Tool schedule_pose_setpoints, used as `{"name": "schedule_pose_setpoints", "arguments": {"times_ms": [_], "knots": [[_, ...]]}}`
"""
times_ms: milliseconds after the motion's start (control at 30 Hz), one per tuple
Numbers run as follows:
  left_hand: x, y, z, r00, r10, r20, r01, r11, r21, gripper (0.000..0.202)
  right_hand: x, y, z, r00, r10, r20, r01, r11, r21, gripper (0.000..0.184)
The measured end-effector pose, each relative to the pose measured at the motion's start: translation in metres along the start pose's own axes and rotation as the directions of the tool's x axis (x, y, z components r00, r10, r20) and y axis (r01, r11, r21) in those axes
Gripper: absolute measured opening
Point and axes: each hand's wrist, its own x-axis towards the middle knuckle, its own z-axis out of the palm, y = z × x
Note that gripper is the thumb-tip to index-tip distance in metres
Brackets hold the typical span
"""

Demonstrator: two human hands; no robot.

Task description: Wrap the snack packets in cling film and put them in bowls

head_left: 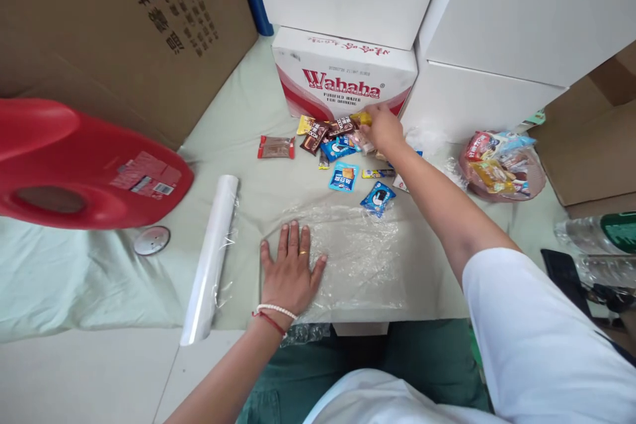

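Observation:
My left hand [291, 271] lies flat on the left edge of a sheet of clear plastic film [365, 265], its fingers spread. Beyond the film, my right hand [385, 129] reaches into a loose pile of wrapped snacks, its fingers closed on a yellow-wrapped snack [362, 118]. Beside that are brown cocoa packets [314, 138] and a blue packet [339, 147]. Nearer to me lie a light-blue packet [344, 176] and a dark-blue one [378, 199]. A red-ended brown packet [275, 147] sits apart on the left. My right hand and forearm hide part of the pile.
A white roll of film [211, 258] lies left of my left hand. Farther left are a red jug [94, 165] and a round lid [152, 240]. A Wahaba-style water carton marked "Wahaha" [348, 73] stands behind the pile; a pink bowl of snacks [501, 169] is at right.

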Motion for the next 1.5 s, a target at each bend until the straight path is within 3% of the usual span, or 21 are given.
{"name": "schedule_pose_setpoints", "arguments": {"times_ms": [67,133,233,300,400,500,533,567,667,733,833,933,1100,1200,1333,1433,1500], "knots": [[0.0,0.0,0.001,1.0,-0.012,0.007,0.012,1.0,0.0,0.072,0.004,-0.001,-0.004,1.0,-0.001,0.018,0.0,1.0,0.026,0.029],[0.0,0.0,0.001,1.0,-0.017,0.008,0.017,1.0,-0.01,0.072,-0.016,0.0,-0.018,0.997,-0.021,-0.07,0.028,0.995,0.095,0.025],[0.0,0.0,0.001,1.0,-0.004,-0.001,0.004,1.0,-0.028,0.071,-0.083,-0.003,-0.04,0.975,-0.137,-0.177,0.188,0.93,0.317,0.017],[0.0,0.0,0.0,1.0,-0.001,-0.007,0.001,0.999,-0.036,0.069,-0.14,-0.009,-0.045,0.954,-0.279,-0.108,0.296,0.833,0.468,0.008],[-0.001,0.001,0.0,1.0,-0.017,-0.021,0.015,0.999,-0.05,0.065,-0.215,-0.014,-0.037,0.852,-0.515,0.088,0.394,0.744,0.539,0.015],[-0.002,0.001,0.002,0.999,-0.027,-0.045,0.024,0.998,-0.066,0.064,-0.253,-0.008,-0.027,0.72,-0.649,0.245,0.443,0.703,0.557,0.024],[-0.002,0.002,0.002,0.998,-0.028,-0.052,0.024,0.997,-0.068,0.064,-0.258,-0.005,-0.026,0.715,-0.654,0.246,0.454,0.702,0.549,0.026],[-0.002,0.002,0.003,0.998,-0.028,-0.058,0.024,0.997,-0.068,0.064,-0.261,-0.003,-0.025,0.74,-0.635,0.222,0.454,0.715,0.532,0.028],[-0.003,0.002,0.004,0.998,-0.027,-0.058,0.023,0.998,-0.054,0.064,-0.263,-0.013,-0.026,0.866,-0.487,0.115,0.391,0.802,0.451,0.027],[-0.003,0.003,0.002,0.999,-0.023,-0.045,0.021,0.999,-0.04,0.064,-0.268,-0.031,-0.023,0.9,-0.411,0.144,0.336,0.866,0.371,0.029],[-0.002,0.004,0.0,0.999,-0.029,-0.032,0.028,0.999,-0.02,0.064,-0.278,-0.054,-0.013,0.894,-0.339,0.291,0.285,0.934,0.214,0.058],[-0.002,0.005,-0.001,0.999,-0.035,-0.028,0.035,0.999,-0.01,0.064,-0.286,-0.052,-0.009,0.902,-0.292,0.317,0.259,0.956,0.14,0.057],[-0.003,0.004,0.001,0.999,-0.02,-0.045,0.018,0.999,-0.039,0.065,-0.29,-0.032,-0.028,0.939,-0.296,0.177,0.252,0.939,0.233,0.058],[-0.002,0.003,0.002,0.998,-0.022,-0.054,0.018,0.997,-0.075,0.064,-0.29,-0.044,-0.027,0.91,-0.377,0.171,0.326,0.907,0.267,0.058],[-0.002,-0.003,0.001,0.99,-0.092,-0.109,0.074,0.984,-0.16,0.063,-0.295,-0.059,-0.009,0.859,-0.412,0.303,0.358,0.908,0.217,0.058],[-0.01,-0.013,-0.002,0.969,-0.148,-0.2,0.108,0.975,-0.196,0.059,-0.307,-0.044,-0.005,0.851,-0.433,0.297,0.372,0.896,0.24,0.058],[-0.017,-0.02,-0.004,0.976,-0.085,-0.199,0.05,0.983,-0.176,0.054,-0.318,-0.025,-0.011,0.876,-0.422,0.231,0.354,0.891,0.285,0.053]]}}
